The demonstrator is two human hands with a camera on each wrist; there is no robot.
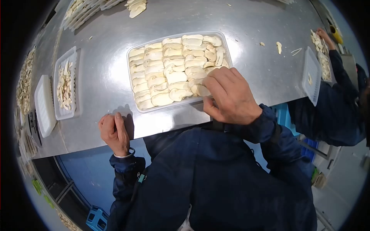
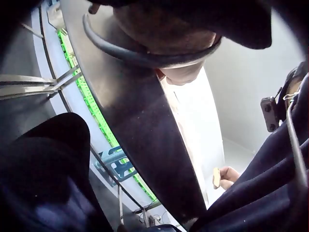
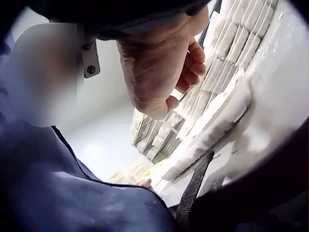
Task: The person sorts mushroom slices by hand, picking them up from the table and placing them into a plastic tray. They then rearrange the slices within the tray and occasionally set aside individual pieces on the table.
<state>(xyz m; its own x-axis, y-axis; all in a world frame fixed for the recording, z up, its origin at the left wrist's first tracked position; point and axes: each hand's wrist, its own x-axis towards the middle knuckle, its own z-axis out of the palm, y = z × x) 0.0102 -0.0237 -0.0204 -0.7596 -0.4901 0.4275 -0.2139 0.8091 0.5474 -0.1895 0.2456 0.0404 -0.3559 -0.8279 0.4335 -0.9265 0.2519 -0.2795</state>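
A translucent tray [image 1: 139,110] on the metal table holds rows of pale, overlapping slices that look like mushroom. Over its near right corner is my right hand [image 1: 233,96], fingers bent down. In the left wrist view this hand [image 2: 229,177] pinches one pale slice [image 2: 216,178] between thumb and fingers; the right wrist view shows the hand [image 3: 157,72] from its palm side, fingertips partly hidden. Left of the tray, my left hand [image 1: 114,133] rests at the table's front edge with loosely curled fingers and nothing visible in it.
Left on the table [image 1: 92,96] stand a tray of loose pieces [image 1: 73,111] and a white tray [image 1: 45,106]. Stacked trays [image 1: 79,19] and a slice pile [image 1: 135,7] lie at the back. At right, another person's arm [image 1: 329,40] reaches beside an upright-leaning tray [image 1: 312,75].
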